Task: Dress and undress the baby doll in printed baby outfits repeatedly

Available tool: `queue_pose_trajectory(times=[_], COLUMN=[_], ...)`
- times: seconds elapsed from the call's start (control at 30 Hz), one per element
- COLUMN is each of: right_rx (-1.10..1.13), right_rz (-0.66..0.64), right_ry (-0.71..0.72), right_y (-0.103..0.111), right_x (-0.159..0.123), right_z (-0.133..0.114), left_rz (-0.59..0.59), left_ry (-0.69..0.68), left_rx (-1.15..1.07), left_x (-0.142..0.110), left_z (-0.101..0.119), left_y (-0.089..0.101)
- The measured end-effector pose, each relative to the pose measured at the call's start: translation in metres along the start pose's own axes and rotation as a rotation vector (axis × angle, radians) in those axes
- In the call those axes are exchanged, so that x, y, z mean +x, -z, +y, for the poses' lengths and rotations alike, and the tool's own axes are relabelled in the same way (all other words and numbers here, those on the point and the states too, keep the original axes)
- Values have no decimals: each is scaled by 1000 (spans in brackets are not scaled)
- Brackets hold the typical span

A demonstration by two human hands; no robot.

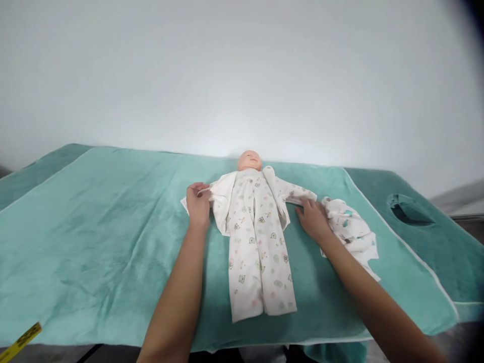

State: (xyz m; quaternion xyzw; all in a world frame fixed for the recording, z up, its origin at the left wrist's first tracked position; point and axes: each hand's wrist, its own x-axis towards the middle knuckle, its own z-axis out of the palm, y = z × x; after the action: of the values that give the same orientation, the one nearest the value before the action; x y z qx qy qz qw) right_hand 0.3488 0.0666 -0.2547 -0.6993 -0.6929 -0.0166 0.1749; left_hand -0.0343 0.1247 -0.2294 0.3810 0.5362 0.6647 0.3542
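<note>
A baby doll [249,160] lies on its back on a teal towel [106,237], dressed in a white printed sleepsuit [259,242] with its top flaps spread open. My left hand [197,204] is closed, pinching the edge of the doll's left-side sleeve. My right hand [312,218] lies on the towel with fingers pressed onto the other sleeve. A crumpled white printed cloth [351,229] sits just right of my right hand.
The towel covers a padded teal table [434,237] with a face hole [410,210] at the right end. A plain white wall stands behind. A yellow strip [20,342] shows at the lower left corner.
</note>
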Motion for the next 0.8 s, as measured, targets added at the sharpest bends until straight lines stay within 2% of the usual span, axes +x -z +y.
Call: queue_pose_trajectory(times=[0.1, 0.13, 0.2, 0.27, 0.33, 0.37, 0.43, 0.5, 0.57, 0.6, 0.67, 0.8], right_rx=[-88, -75, -19, 45, 123, 169, 267, 343, 367, 370, 363, 235], right_rz=[-18, -2, 74, 170, 223, 226, 194, 154, 109, 75, 5, -78], right_ry=[-30, -21, 18, 66, 120, 153, 240, 322, 366, 369, 324, 138], right_y=[8, 11, 18, 24, 28, 29, 28, 22, 12, 5, -6, -10], right_x=[1, 2, 5, 9, 18, 25, 43, 64, 87, 97, 112, 116], right_z=[33, 37, 32, 8, -31, -54, -100, -139, -161, -164, -154, -100], left_rz=[-89, -97, -37, 65, 100, 71, -59, -189, -294, -335, -389, -390], left_ry=[-66, -89, -127, -193, -328, -409, -545, -608, -609, -591, -560, -508], left_rx=[143, 187, 270, 378, 528, 610, 772, 917, 1048, 1101, 1173, 1231], left_x=[-3, -3, -1, -1, -3, -4, -7, -8, -6, -4, 3, 18], left_z=[1, 0, -4, -12, -20, -21, -19, -11, 0, 5, 11, 8], left_y=[23, 30, 42, 45, 37, 29, 6, -19, -37, -42, -44, -30])
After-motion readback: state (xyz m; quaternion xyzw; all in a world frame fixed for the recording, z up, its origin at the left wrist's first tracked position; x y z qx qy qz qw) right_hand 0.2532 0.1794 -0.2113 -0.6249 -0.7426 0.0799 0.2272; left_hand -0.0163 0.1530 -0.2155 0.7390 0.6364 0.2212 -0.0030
